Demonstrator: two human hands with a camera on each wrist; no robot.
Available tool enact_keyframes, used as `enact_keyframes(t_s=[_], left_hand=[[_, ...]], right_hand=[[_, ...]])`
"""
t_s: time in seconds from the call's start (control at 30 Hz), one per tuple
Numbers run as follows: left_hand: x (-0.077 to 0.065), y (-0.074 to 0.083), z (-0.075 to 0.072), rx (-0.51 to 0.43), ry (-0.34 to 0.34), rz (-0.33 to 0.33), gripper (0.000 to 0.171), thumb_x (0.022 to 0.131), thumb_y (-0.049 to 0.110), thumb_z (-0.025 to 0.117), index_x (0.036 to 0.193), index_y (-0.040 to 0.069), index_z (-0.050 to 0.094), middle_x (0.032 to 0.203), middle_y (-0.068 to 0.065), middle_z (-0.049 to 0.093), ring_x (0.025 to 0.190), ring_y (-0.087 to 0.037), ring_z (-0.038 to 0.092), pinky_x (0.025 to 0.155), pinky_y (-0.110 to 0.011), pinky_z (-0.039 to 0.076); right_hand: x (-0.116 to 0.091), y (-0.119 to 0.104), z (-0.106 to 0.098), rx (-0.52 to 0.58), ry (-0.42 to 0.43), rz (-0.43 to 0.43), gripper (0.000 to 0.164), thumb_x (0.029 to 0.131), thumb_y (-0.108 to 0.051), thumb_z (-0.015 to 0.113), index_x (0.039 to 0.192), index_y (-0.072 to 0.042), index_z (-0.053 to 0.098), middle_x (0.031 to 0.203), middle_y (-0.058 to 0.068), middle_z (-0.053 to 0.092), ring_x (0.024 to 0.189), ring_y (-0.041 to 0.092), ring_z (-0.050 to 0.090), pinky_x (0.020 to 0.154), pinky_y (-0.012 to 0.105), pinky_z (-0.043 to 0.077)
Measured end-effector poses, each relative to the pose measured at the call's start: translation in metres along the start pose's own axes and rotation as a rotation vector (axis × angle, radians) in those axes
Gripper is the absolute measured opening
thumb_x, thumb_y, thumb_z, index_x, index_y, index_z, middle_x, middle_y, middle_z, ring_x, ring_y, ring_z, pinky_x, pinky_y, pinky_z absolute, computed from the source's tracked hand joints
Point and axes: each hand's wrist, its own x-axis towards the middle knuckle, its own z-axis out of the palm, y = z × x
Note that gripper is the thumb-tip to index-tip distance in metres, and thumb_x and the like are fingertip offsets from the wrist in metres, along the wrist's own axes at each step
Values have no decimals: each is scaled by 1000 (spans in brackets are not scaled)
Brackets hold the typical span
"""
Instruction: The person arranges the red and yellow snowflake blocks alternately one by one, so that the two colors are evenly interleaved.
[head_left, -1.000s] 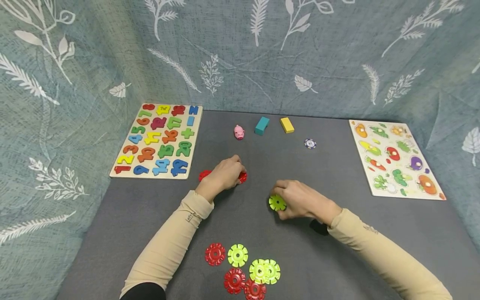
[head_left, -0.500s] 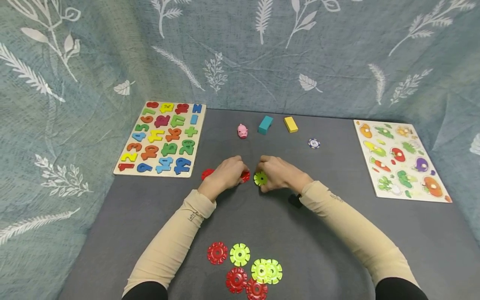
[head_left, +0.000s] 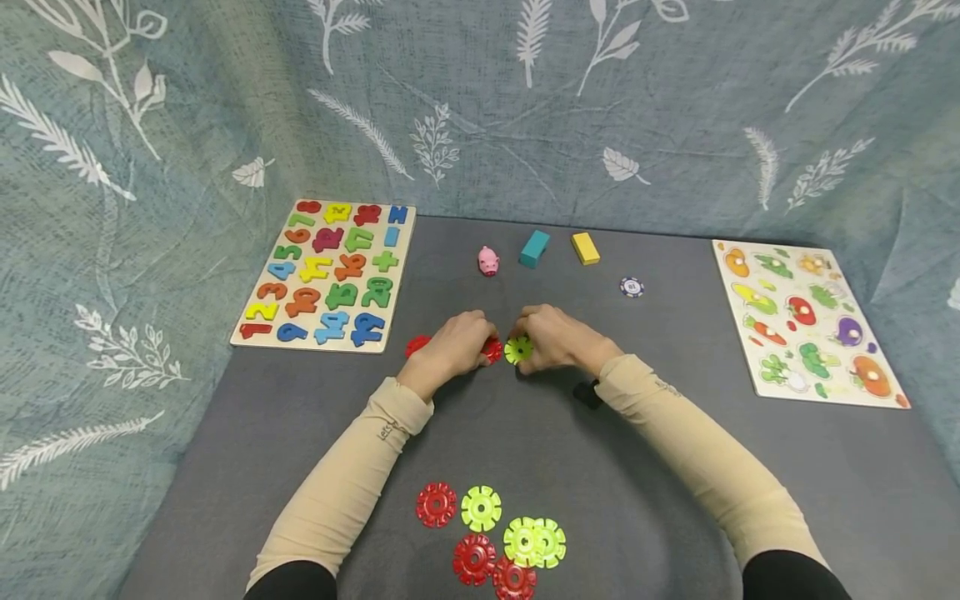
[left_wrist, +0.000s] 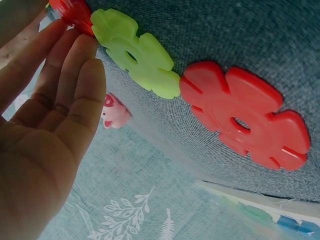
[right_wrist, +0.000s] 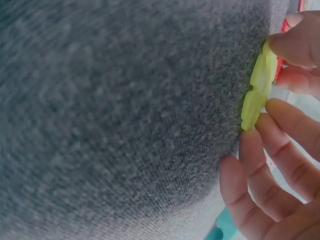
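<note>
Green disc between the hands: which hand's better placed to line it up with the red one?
Right, I'd say. The right hand pinches the green disc from its far side; the left hand is on the red disc, so likely better for steadying.

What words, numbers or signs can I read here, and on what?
"1" to "20", "+", "-": number puzzle board; its top-right blue sign is unclear.
"Let's": left sleeve; further print unclear.
Right sleeve: print too small to read.
Poker chip: centre print too small to read.
</note>
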Motion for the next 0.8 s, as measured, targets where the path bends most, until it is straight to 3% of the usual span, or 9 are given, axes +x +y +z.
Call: enact_keyframes(t_s=[0.53,0.8], left_hand=[[2,-1,-3,21,-28,5,26,81,11,76,104,2,72,93,-13,63,84,-25,57,78,-37,49],[2,-2,-2,-6,-38,-7,30,81,14,76,108,0,70,100,-14,62,89,-27,59,81,-38,49]], right_hand=[[-1,2,4,42,40,-15,41,74,-26,79,109,-5,71,107,8,67,83,14,62,74,30,53],[-2,2,6,32,41,-15,43,75,-27,79,111,-6,71,108,8,67,84,15,62,73,31,53]])
